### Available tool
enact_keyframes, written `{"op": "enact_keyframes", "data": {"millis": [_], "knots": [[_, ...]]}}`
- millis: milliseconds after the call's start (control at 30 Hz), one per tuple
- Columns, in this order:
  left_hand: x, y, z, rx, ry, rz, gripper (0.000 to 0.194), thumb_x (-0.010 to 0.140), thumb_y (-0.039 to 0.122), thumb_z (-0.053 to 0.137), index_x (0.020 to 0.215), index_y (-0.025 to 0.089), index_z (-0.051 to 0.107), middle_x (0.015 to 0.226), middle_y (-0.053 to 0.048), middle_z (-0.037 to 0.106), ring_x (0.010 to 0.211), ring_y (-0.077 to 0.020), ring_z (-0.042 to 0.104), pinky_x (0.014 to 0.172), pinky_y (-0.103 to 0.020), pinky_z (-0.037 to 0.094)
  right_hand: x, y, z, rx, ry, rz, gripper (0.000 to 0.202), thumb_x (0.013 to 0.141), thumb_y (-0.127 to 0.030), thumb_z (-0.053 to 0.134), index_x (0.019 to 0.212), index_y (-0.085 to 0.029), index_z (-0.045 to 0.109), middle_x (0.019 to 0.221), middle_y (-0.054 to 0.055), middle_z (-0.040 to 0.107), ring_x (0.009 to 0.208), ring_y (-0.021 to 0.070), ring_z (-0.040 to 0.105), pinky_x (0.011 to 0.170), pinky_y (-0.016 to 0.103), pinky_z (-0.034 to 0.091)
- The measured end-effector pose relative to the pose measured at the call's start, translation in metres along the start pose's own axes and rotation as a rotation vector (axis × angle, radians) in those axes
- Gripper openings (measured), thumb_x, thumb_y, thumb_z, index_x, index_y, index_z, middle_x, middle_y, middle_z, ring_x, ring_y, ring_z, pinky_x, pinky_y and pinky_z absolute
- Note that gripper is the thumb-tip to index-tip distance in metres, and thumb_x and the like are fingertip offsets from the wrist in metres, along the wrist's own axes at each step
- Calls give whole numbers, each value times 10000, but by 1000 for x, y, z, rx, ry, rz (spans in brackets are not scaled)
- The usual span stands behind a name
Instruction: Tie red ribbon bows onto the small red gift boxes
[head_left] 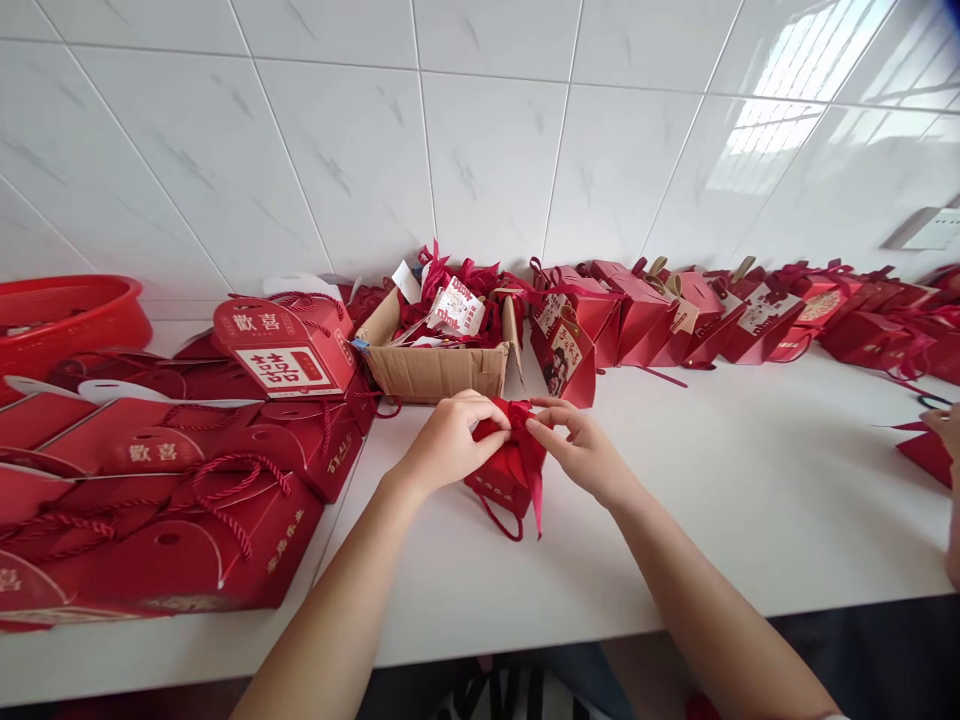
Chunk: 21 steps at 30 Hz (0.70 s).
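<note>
The gift box (pixel 499 487) sits on the table (pixel 720 500) before the carton (pixel 435 375).

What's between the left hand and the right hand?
In the head view, a small red box with a red ribbon on top sits between the left hand and the right hand.

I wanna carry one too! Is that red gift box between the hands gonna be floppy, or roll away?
The red gift box is probably fairly stiff, since its edges look crisply folded. Its flat sides should make it slide, not roll. The red ribbon on top seems floppy, since its tail droops.
</note>
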<state>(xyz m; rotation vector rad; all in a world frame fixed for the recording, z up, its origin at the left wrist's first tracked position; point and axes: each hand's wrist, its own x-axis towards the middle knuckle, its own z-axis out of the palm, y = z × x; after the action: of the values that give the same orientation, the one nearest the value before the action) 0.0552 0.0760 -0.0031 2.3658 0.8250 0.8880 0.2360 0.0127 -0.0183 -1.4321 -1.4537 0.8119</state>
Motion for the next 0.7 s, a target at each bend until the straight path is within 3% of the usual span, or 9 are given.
{"op": "enact_keyframes", "data": {"millis": [133, 267, 500, 600, 700], "knots": [[-1, 3, -5, -30, -58, -55, 63, 781, 196, 576, 795, 206, 636, 878, -6, 664, 844, -161, 603, 791, -290, 463, 2, 3, -2, -78, 77, -77, 112, 797, -296, 562, 859, -206, 589, 1183, 53, 618, 705, 125, 581, 673, 305, 493], [-1, 4, -4, -78, -74, -87, 63, 769, 196, 555, 790, 203, 614, 884, -10, 654, 857, -166, 598, 813, -294, 460, 3, 3, -6, -159, 24, -198, 146, 791, -251, 538, 904, -210, 620, 917, 17, 680, 657, 125, 562, 596, 269, 467], [1, 2, 1, -146, -81, -93, 38, 735, 169, 547, 741, 193, 574, 828, -10, 614, 834, -173, 589, 825, -316, 468, 1, -5, -22, -227, -89, -306, 129, 814, -268, 568, 915, -210, 624, 822, 11, 652, 605, 108, 526, 560, 249, 421], [2, 1, 0, -203, -92, -113, 37, 732, 161, 544, 741, 187, 568, 831, -14, 628, 850, -176, 593, 830, -317, 471, -1, -15, -35, -264, -202, -268, 176, 804, -329, 613, 937, -217, 590, 726, -21, 619, 507, 84, 463, 496, 232, 372], [6, -1, -5, -242, -131, -122, 50, 727, 143, 537, 736, 178, 571, 801, -10, 635, 827, -167, 605, 820, -307, 479, 1, -33, -55, -357, -460, -203, 248, 805, -409, 621, 971, -228, 584, 648, -36, 611, 505, 97, 488, 479, 226, 361]]}}
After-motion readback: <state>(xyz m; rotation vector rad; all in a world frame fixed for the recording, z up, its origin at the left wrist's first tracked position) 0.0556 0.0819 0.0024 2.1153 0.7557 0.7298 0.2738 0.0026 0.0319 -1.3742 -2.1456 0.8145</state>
